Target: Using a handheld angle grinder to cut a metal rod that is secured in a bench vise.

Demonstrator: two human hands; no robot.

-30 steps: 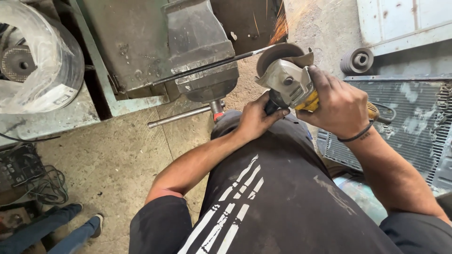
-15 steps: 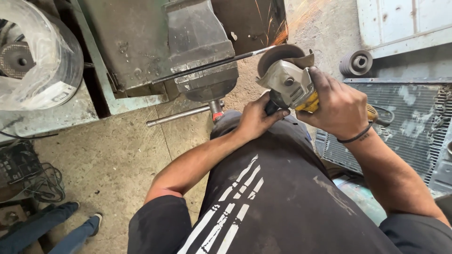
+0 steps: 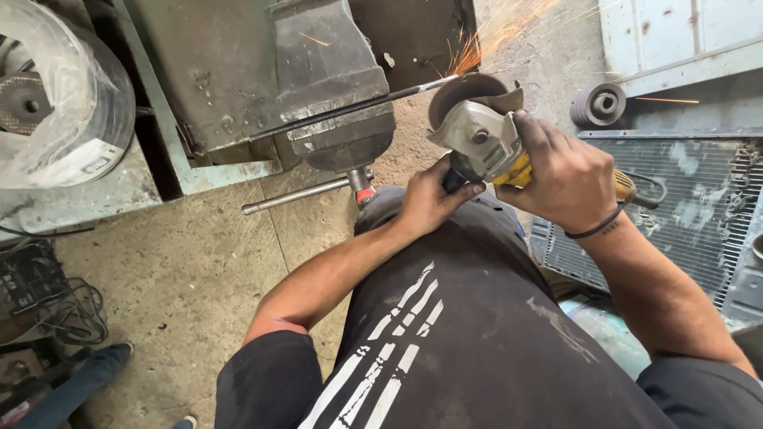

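Gripping the angle grinder [image 3: 481, 139], right hand [image 3: 568, 179] wraps its body; left hand [image 3: 429, 202] clasps its side handle.

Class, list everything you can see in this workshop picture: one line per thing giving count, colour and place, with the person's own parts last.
angle grinder: one, grey and yellow, upper middle, disc on the rod
metal rod: one, dark, clamped in the vise
bench vise: one, dark grey, top centre
sparks: orange, above the disc
pulley wheel: one, grey, upper right
radiator: one, grey, right
wrapped coil: one, clear plastic, upper left
left hand: on the grinder's side handle
right hand: around the grinder's body
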